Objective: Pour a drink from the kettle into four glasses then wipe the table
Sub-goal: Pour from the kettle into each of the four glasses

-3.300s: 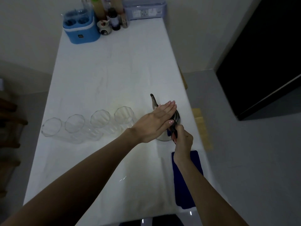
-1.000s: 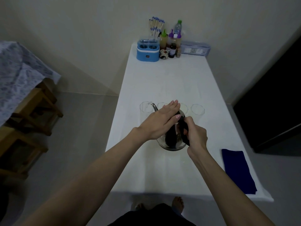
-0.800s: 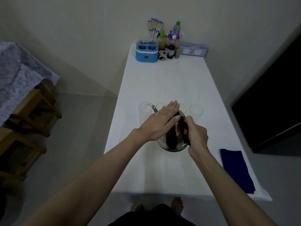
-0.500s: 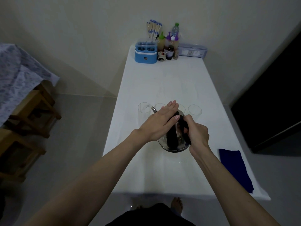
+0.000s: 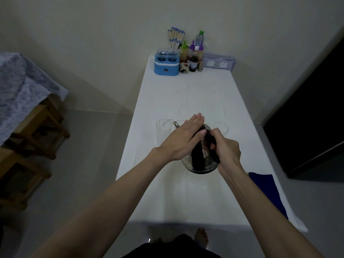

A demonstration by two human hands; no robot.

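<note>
A shiny metal kettle (image 5: 200,164) with a black handle hangs tilted above the white table (image 5: 186,94), its thin spout (image 5: 176,124) by the leftmost clear glass (image 5: 163,127). My right hand (image 5: 226,148) is shut on the kettle's handle. My left hand (image 5: 183,139) lies flat, fingers straight, on the kettle's lid. Another clear glass (image 5: 221,127) shows at the right end of the row; the glasses between are mostly hidden behind my hands. A dark blue cloth (image 5: 268,190) lies near the table's right edge.
At the table's far end stand a blue container (image 5: 166,66), several bottles (image 5: 194,53), a bundle of blue-tipped sticks (image 5: 176,37) and a clear box (image 5: 219,61). Wooden stools (image 5: 37,135) and a patterned cloth (image 5: 20,86) are at left, a dark door (image 5: 314,118) at right.
The kettle has left its spot beside the cloth and now hangs tilted over the left glasses, my hands still on it. Over the last second it has tipped slightly further.
</note>
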